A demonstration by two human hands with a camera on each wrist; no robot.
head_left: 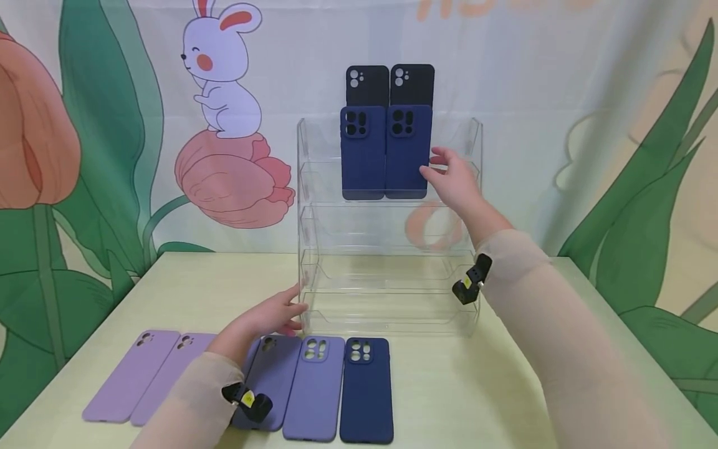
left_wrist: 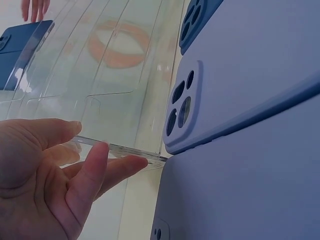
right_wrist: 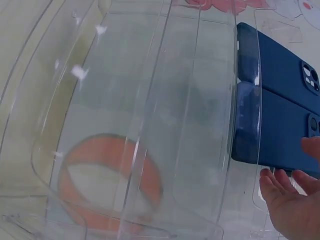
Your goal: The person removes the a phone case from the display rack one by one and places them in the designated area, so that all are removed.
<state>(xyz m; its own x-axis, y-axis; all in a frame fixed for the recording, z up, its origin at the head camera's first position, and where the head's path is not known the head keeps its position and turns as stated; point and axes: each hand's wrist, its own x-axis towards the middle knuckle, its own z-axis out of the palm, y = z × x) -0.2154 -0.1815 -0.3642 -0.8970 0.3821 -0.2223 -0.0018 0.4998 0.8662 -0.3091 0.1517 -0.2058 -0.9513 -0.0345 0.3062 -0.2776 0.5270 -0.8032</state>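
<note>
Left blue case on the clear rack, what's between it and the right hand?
Another blue case stands between it and the right hand, the head view shows.

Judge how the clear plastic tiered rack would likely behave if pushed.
The rack is probably light for its size, given its thin walls. Its straight edges suggest stiffness. With flat dark blue phone cases and flat black phone cases standing high, it might tip.

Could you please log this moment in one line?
left hand: gripping clear rack | right hand: at rightmost racked blue case | top row: two black cases
</note>
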